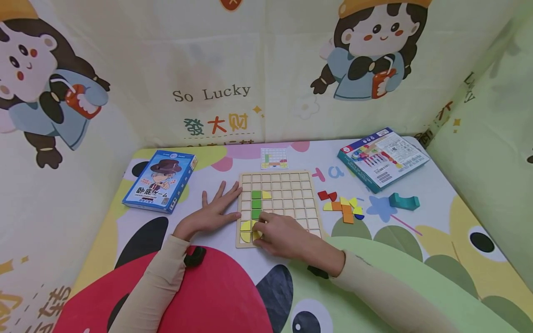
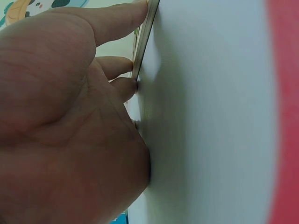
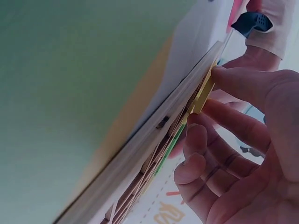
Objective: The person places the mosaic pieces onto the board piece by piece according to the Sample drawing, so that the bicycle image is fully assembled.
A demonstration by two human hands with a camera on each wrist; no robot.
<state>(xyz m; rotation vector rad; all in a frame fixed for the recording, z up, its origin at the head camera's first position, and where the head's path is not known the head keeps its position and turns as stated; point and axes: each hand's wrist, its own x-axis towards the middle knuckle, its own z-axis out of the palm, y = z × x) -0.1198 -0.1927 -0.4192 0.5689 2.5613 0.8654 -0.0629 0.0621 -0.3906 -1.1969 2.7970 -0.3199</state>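
Observation:
A wooden grid board (image 1: 287, 190) lies flat on the table. My left hand (image 1: 211, 213) rests beside its left edge with fingers spread, and the thumb and fingertips touch the frame. Over the board's lower left corner, my right hand (image 1: 283, 233) pinches a yellow piece (image 3: 204, 93) between thumb and fingers at the grid's surface. Three green squares (image 1: 256, 204) stand in a column on the board, with a yellow rounded piece (image 1: 266, 195) right of the top one. More yellow rounded pieces (image 1: 245, 237) sit in the lower left cells, partly covered by my right fingers.
A small pattern card (image 1: 274, 158) lies behind the board. Right of it are several loose pieces, among them an orange piece (image 1: 347, 214) and a red piece (image 1: 323, 195). Beyond stands a teal notched block (image 1: 404, 201). A blue box (image 1: 160, 180) lies left, a teal-edged box (image 1: 383, 159) right.

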